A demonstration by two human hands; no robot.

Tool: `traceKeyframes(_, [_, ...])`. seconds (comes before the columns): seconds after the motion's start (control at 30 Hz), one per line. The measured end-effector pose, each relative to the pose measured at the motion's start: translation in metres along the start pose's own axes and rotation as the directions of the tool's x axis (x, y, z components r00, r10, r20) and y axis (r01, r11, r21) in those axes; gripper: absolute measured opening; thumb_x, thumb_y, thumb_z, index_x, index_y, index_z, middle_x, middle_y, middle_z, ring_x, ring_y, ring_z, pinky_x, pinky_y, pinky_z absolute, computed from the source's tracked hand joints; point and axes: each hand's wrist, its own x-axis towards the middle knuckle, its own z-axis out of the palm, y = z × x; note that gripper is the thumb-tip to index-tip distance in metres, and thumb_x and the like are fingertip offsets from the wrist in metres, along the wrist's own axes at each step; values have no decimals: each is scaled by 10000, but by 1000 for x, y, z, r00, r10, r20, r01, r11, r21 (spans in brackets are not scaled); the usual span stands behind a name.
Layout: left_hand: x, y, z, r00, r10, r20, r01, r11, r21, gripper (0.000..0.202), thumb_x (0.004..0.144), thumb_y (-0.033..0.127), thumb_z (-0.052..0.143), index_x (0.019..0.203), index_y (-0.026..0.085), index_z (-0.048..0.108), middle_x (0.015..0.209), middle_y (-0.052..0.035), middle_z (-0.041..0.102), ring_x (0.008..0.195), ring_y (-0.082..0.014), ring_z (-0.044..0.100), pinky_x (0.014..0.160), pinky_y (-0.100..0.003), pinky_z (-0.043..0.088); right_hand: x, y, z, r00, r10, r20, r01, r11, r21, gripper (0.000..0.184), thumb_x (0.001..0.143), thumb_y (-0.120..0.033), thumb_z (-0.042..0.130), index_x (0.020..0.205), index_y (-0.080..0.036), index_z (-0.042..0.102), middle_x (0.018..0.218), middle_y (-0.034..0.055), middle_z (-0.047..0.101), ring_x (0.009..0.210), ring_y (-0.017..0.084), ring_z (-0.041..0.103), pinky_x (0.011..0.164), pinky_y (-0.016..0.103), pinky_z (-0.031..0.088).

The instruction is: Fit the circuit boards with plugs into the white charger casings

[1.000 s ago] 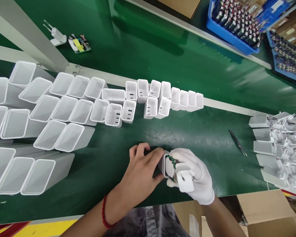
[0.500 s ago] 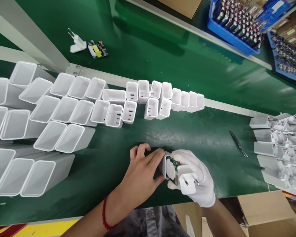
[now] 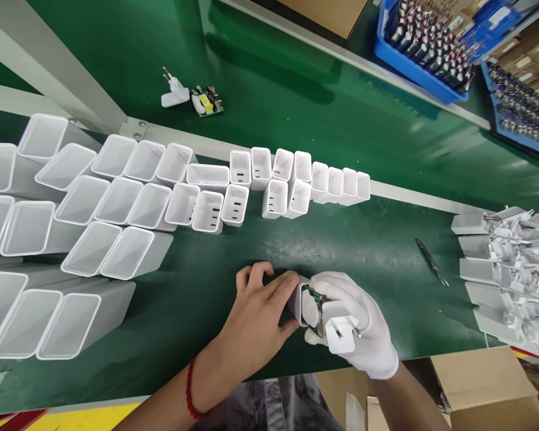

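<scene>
My left hand [image 3: 263, 314], bare with a red cord at the wrist, is closed around a white plastic charger housing [image 3: 296, 305] low over the bench. My right hand [image 3: 363, 317], in a white glove, grips a green circuit board [image 3: 313, 299] at the housing's open end. The board appears partly inside the housing; how deep, I cannot tell. A white two-pin plug piece [image 3: 340, 335] sits below the gloved fingers, its pins pointing toward me. Some fingertips of both hands are hidden.
Rows of open white housings [image 3: 135, 251] stand on the left and centre. Black tweezers [image 3: 432, 261] lie at right, near stacked housings with plugs [image 3: 498, 269]. Behind a metal rail lie a plug [image 3: 176, 93] and a loose board [image 3: 207, 102]. A blue tray [image 3: 422, 72] holds wired parts.
Behind the rail, the loose plug and board have shifted right. My hands, the housing and the circuit board between them have hardly moved.
</scene>
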Motion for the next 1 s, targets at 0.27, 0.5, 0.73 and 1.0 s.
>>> traceKeyframes(0.27, [1,0,-1,1000,11,-7,-11,1000,7,464,811,103,703,1212,232,509,1167,9,688,1102,-305,397,923,-478,294,1,1,-1,999,-19,31,21,999,-39,528,902,-356,739,1368,-271,505,1153,99,646,1068,270,640,910,431,565])
traceKeyframes(0.5, [1,1,-1,1000,16,1,-16,1000,21,459,812,101,694,1215,230,516,1199,-1,681,1110,-318,401,916,-485,293,3,-3,-2,998,10,59,-6,998,-61,511,909,-364,728,1358,-274,503,1150,92,643,1069,264,637,902,412,566])
traceKeyframes(0.73, [0,0,-2,999,33,-7,-32,999,27,430,833,107,672,1216,227,518,1236,4,677,1109,-320,406,909,-483,290,-1,2,-3,997,-4,72,7,999,-42,523,903,-313,735,1367,-242,503,1195,111,627,1122,274,614,945,427,544])
traceKeyframes(1.0, [1,1,-4,999,32,6,-32,999,41,430,830,97,676,1211,223,523,1250,12,672,1108,-311,405,916,-478,286,-1,1,-4,994,68,80,-67,998,-11,499,887,-314,744,1332,-256,525,1206,107,627,1102,271,630,955,423,546])
